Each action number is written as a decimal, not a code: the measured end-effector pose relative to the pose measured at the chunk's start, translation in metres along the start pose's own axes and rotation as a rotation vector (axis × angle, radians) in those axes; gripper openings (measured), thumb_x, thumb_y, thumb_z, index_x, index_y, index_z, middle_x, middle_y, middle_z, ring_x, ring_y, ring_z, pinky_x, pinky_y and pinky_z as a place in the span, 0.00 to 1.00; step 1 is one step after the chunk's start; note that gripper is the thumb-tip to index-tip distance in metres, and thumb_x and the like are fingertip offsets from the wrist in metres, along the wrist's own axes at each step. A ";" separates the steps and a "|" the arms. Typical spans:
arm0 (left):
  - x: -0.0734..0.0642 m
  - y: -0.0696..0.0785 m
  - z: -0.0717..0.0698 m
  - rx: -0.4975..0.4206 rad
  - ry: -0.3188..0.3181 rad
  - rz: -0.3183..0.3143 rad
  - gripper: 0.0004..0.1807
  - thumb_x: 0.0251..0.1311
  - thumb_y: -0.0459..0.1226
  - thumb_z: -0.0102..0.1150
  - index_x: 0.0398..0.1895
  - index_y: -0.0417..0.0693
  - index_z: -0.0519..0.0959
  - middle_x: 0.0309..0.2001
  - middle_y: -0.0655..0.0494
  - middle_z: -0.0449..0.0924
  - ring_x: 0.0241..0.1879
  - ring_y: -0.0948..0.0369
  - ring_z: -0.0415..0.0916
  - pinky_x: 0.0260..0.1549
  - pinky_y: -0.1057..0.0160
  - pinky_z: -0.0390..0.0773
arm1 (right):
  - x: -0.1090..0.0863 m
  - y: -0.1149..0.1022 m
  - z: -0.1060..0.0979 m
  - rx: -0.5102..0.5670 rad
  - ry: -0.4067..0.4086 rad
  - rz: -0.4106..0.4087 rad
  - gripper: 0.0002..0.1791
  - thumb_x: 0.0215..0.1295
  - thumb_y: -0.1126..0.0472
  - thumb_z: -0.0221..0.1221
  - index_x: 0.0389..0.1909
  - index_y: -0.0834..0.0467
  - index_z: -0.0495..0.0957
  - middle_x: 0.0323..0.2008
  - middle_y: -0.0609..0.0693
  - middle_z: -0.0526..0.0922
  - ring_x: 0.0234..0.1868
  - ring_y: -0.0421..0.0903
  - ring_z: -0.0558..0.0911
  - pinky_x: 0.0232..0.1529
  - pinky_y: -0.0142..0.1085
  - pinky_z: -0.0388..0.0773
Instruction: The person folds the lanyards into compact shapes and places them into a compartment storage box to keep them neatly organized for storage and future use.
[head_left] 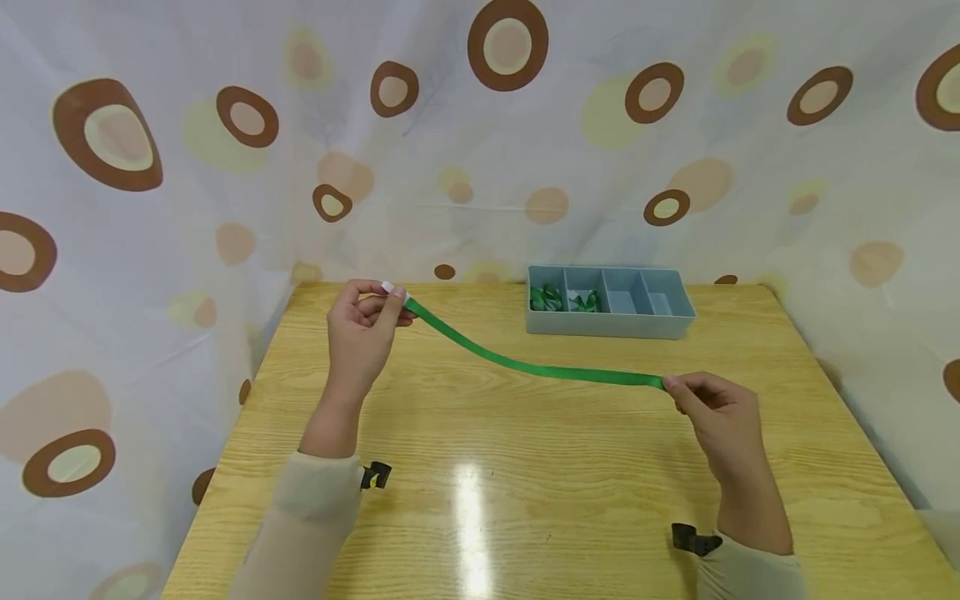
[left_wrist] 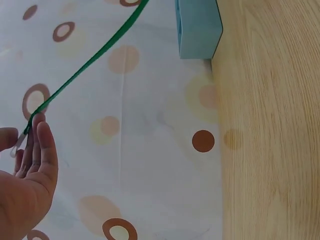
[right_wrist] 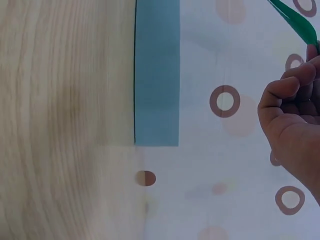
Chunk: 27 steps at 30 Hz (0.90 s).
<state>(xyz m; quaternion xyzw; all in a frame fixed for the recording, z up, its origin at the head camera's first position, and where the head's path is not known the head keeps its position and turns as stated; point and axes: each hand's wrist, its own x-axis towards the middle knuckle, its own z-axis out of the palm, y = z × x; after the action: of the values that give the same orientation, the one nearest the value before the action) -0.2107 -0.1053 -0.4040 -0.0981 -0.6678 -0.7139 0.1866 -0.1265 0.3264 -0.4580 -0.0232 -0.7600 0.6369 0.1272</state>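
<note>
A green ribbon [head_left: 517, 364] stretches above the table between both hands, sagging a little in the middle. At its left end, my left hand [head_left: 362, 333] pinches it between thumb and fingers, together with a small white piece [head_left: 387, 287] whose exact kind I cannot tell. My right hand [head_left: 722, 421] pinches the other end between thumb and forefinger, its remaining fingers curled. In the left wrist view the ribbon [left_wrist: 85, 67] runs up and away from the left hand [left_wrist: 30, 185]. The right wrist view shows the right hand [right_wrist: 295, 110] with the ribbon [right_wrist: 298, 23] leaving its fingertips.
A light blue tray [head_left: 611, 325] with a row of compartments stands at the back of the wooden table [head_left: 570, 467]. Green ribbon bows [head_left: 546, 298] lie in its two left compartments. A patterned curtain [head_left: 450, 133] hangs behind and along the sides.
</note>
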 end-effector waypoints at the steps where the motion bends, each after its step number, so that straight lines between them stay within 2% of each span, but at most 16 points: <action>1: -0.001 0.002 0.002 0.007 -0.008 0.005 0.12 0.65 0.37 0.61 0.42 0.37 0.72 0.34 0.36 0.84 0.28 0.60 0.85 0.34 0.57 0.87 | 0.000 -0.002 0.004 0.000 -0.006 -0.003 0.15 0.66 0.61 0.63 0.37 0.73 0.81 0.24 0.43 0.79 0.26 0.42 0.70 0.22 0.34 0.66; 5: -0.006 0.015 0.014 0.043 -0.053 0.021 0.12 0.67 0.33 0.58 0.44 0.31 0.71 0.36 0.28 0.82 0.27 0.63 0.85 0.35 0.55 0.87 | 0.002 -0.011 0.020 0.057 -0.026 0.006 0.15 0.65 0.60 0.64 0.37 0.72 0.81 0.26 0.45 0.80 0.28 0.43 0.71 0.26 0.32 0.70; 9: -0.014 0.028 0.027 0.058 -0.103 0.001 0.12 0.67 0.32 0.57 0.44 0.29 0.70 0.38 0.27 0.81 0.27 0.63 0.85 0.35 0.54 0.87 | 0.004 -0.020 0.039 0.063 -0.069 -0.016 0.15 0.66 0.59 0.64 0.36 0.72 0.81 0.27 0.46 0.79 0.28 0.42 0.72 0.27 0.31 0.71; 15: -0.023 0.030 0.046 0.043 -0.172 -0.042 0.11 0.67 0.33 0.59 0.44 0.32 0.71 0.39 0.32 0.82 0.29 0.59 0.86 0.36 0.50 0.86 | 0.006 -0.028 0.069 -0.015 -0.127 -0.082 0.15 0.66 0.56 0.63 0.36 0.67 0.83 0.31 0.46 0.82 0.29 0.42 0.75 0.32 0.31 0.75; 21: -0.030 0.033 0.062 0.059 -0.215 -0.069 0.11 0.66 0.34 0.60 0.43 0.35 0.72 0.35 0.35 0.84 0.28 0.60 0.85 0.37 0.50 0.86 | 0.007 -0.037 0.094 -0.036 -0.162 -0.122 0.13 0.66 0.54 0.64 0.36 0.61 0.85 0.32 0.49 0.83 0.29 0.43 0.75 0.32 0.33 0.76; 26: -0.036 0.034 0.073 0.060 -0.264 -0.051 0.10 0.66 0.33 0.60 0.42 0.36 0.72 0.35 0.36 0.83 0.29 0.57 0.85 0.38 0.48 0.86 | 0.009 -0.040 0.112 -0.017 -0.199 -0.168 0.12 0.66 0.55 0.64 0.35 0.61 0.86 0.30 0.48 0.83 0.25 0.44 0.73 0.28 0.34 0.74; 27: -0.037 0.030 0.075 0.062 -0.272 -0.037 0.09 0.66 0.34 0.61 0.42 0.38 0.73 0.35 0.38 0.84 0.30 0.57 0.85 0.38 0.49 0.86 | 0.009 -0.041 0.115 -0.017 -0.208 -0.175 0.11 0.66 0.55 0.64 0.35 0.60 0.86 0.30 0.47 0.83 0.25 0.44 0.73 0.27 0.34 0.74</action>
<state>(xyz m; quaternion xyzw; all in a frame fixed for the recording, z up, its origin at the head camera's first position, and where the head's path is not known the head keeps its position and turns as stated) -0.1737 -0.0276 -0.3845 -0.1760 -0.7103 -0.6763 0.0842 -0.1561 0.2098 -0.4348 0.1083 -0.7734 0.6160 0.1029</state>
